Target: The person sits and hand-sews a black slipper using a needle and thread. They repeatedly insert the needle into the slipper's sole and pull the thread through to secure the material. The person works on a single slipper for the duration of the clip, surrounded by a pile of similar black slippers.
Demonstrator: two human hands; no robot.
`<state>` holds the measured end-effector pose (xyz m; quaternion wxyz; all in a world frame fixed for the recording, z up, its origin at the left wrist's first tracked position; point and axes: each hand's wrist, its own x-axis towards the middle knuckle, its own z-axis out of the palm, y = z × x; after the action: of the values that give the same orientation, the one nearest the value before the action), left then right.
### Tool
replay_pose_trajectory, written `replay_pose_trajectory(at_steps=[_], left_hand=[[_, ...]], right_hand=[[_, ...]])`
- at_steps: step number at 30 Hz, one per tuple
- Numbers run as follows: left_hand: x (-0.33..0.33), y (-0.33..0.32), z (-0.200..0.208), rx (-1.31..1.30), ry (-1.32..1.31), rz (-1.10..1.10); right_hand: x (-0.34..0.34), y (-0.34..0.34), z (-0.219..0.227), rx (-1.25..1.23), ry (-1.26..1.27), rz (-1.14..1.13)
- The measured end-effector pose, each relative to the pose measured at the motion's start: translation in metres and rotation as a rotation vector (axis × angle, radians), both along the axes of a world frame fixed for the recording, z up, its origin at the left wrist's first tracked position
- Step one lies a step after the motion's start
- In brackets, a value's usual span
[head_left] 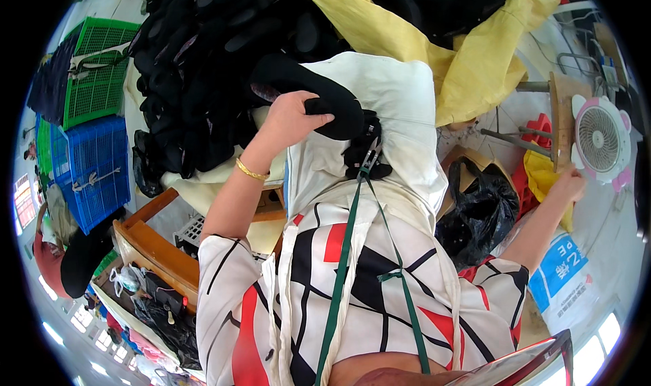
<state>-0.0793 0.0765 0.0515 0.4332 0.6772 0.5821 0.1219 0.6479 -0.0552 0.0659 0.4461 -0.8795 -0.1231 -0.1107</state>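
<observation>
My left hand point(298, 119) grips a black cloth shoe point(342, 105) over my lap, thumb on top and fingers wrapped round its edge. A patterned lining shows inside the shoe. Just beyond my waist, small thread snips point(370, 157) hang from a green cord point(347, 250) round my neck. They rest by crumpled black fabric point(365, 138) on the white apron point(400, 88). Out to the right, my right hand point(571, 185) is closed beside a pink and white fan point(598, 138). Whatever its fingers hold, if anything, is hidden.
A big heap of black shoes point(203, 67) lies ahead on the left, by yellow sheeting point(386, 23). Green point(102, 67) and blue crates point(98, 169) stand farther left, past a wooden table point(152, 240). A black plastic bag point(478, 213) sits at my right.
</observation>
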Motion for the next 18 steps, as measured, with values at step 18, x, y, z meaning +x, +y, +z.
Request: replay_pose_trajectory(at_steps=[18], left_hand=[[0.069,-0.010,-0.033,0.212,-0.337,-0.477]], right_hand=[[-0.412,0.019,-0.037,-0.675,0.620,1.799]])
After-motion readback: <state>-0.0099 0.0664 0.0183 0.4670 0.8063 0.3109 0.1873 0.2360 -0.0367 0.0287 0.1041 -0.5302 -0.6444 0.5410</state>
